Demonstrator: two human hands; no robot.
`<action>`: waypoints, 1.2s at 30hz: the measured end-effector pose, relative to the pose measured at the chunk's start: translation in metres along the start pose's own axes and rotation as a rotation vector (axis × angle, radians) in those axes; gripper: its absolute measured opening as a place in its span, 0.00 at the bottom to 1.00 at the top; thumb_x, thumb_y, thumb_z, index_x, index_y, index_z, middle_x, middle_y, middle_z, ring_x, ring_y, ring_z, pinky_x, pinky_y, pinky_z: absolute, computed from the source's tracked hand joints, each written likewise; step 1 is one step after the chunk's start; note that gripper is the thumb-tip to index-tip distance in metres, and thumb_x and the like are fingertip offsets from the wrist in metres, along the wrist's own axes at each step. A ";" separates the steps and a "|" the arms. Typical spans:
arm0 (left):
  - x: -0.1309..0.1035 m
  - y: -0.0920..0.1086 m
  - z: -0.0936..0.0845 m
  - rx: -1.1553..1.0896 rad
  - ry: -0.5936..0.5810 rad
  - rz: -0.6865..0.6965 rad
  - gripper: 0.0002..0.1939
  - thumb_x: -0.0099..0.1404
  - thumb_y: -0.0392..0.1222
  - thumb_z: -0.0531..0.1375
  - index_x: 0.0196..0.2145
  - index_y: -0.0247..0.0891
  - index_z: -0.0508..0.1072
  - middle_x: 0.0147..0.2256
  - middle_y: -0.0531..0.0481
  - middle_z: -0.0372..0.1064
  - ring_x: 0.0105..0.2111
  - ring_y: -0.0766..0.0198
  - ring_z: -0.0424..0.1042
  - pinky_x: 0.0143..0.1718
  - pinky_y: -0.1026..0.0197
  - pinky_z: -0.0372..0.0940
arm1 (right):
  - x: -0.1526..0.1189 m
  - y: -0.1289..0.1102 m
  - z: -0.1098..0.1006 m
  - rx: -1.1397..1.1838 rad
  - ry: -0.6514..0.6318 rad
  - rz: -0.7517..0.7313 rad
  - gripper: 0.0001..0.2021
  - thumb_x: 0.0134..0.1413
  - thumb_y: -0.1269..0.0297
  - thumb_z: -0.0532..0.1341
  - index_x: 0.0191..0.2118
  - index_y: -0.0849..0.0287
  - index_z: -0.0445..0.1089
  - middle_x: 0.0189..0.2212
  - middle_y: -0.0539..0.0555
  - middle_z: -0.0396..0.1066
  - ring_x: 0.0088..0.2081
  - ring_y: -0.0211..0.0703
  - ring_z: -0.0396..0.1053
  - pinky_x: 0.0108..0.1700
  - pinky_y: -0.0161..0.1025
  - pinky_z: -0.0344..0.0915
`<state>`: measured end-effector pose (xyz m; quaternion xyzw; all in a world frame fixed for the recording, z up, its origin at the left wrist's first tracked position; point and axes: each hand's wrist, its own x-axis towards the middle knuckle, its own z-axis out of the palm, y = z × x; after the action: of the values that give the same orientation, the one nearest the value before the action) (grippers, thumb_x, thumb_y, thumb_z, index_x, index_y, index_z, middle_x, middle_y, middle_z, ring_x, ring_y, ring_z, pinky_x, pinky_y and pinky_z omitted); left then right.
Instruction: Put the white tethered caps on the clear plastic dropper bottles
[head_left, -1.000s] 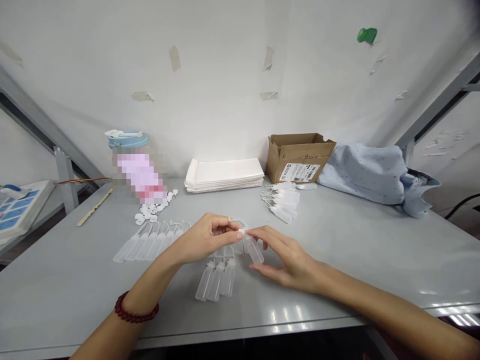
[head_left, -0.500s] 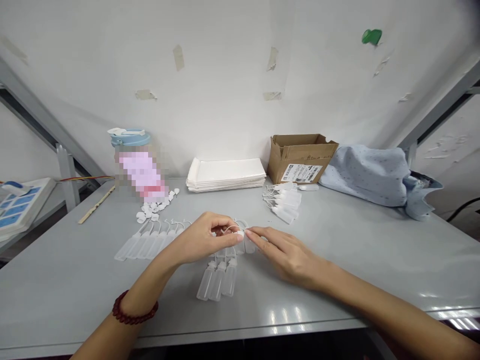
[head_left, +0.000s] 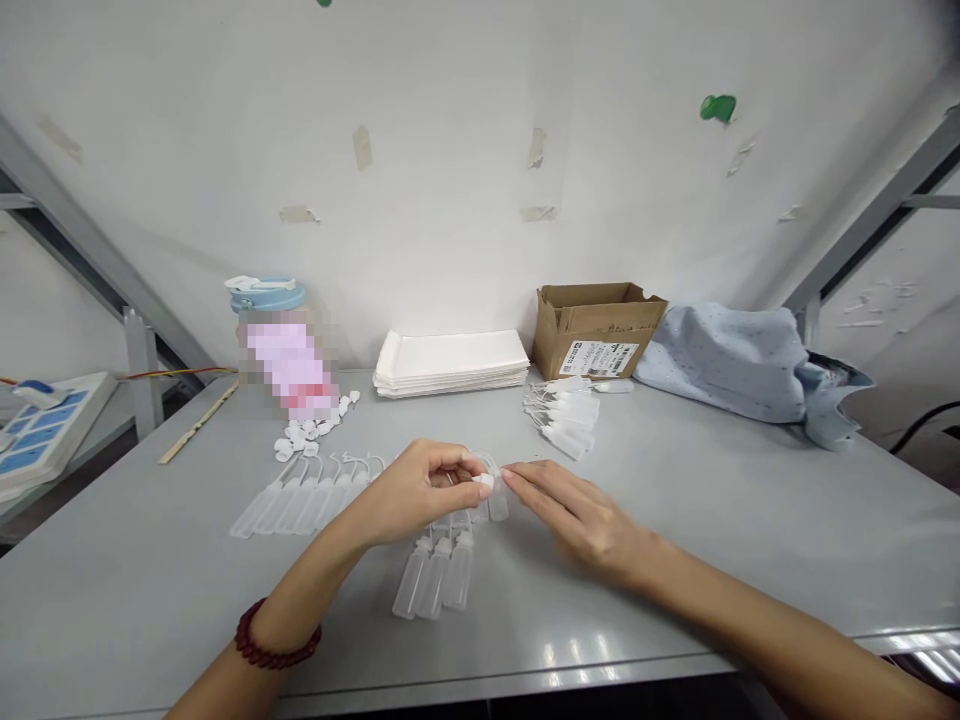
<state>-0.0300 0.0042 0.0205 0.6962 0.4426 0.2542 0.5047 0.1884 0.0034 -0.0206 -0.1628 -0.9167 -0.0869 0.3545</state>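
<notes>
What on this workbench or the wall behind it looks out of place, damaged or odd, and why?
The wall carries torn tape scraps, looking like leftovers. White caps lie jumbled and scattered, unlike the neat row of bottles nearby. I see nothing spilled.

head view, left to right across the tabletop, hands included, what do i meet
wooden stick → row of translucent bottles → left hand → white cap it holds → right hand → light blue cloth
</notes>
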 end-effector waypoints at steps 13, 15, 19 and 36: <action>0.000 0.000 0.016 -0.001 0.063 0.023 0.07 0.59 0.42 0.59 0.32 0.35 0.73 0.24 0.53 0.66 0.23 0.68 0.66 0.26 0.65 0.65 | -0.002 -0.001 0.005 0.273 0.102 0.245 0.16 0.57 0.77 0.52 0.51 0.66 0.63 0.38 0.63 0.72 0.38 0.44 0.70 0.37 0.39 0.70; 0.000 -0.002 0.019 0.077 0.128 0.095 0.07 0.59 0.40 0.59 0.33 0.35 0.74 0.26 0.51 0.69 0.25 0.67 0.68 0.28 0.65 0.66 | 0.001 -0.002 0.001 0.486 0.044 0.465 0.12 0.60 0.72 0.52 0.47 0.64 0.66 0.32 0.57 0.71 0.30 0.39 0.70 0.31 0.36 0.69; 0.002 -0.008 0.024 0.238 0.218 0.295 0.10 0.62 0.38 0.56 0.38 0.35 0.75 0.32 0.47 0.72 0.31 0.64 0.70 0.32 0.64 0.67 | 0.007 -0.004 -0.003 0.857 -0.105 0.800 0.11 0.63 0.62 0.50 0.42 0.62 0.65 0.23 0.48 0.64 0.23 0.34 0.63 0.27 0.33 0.63; 0.000 -0.002 0.029 -0.035 0.281 0.209 0.06 0.59 0.40 0.60 0.34 0.36 0.75 0.36 0.48 0.73 0.38 0.62 0.72 0.43 0.60 0.70 | 0.003 -0.006 -0.001 0.603 -0.139 0.646 0.09 0.60 0.66 0.53 0.45 0.61 0.61 0.36 0.55 0.68 0.34 0.40 0.65 0.35 0.38 0.63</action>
<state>-0.0072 -0.0095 0.0077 0.6872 0.4296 0.4076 0.4207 0.1843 -0.0020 -0.0179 -0.3355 -0.8248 0.3106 0.3328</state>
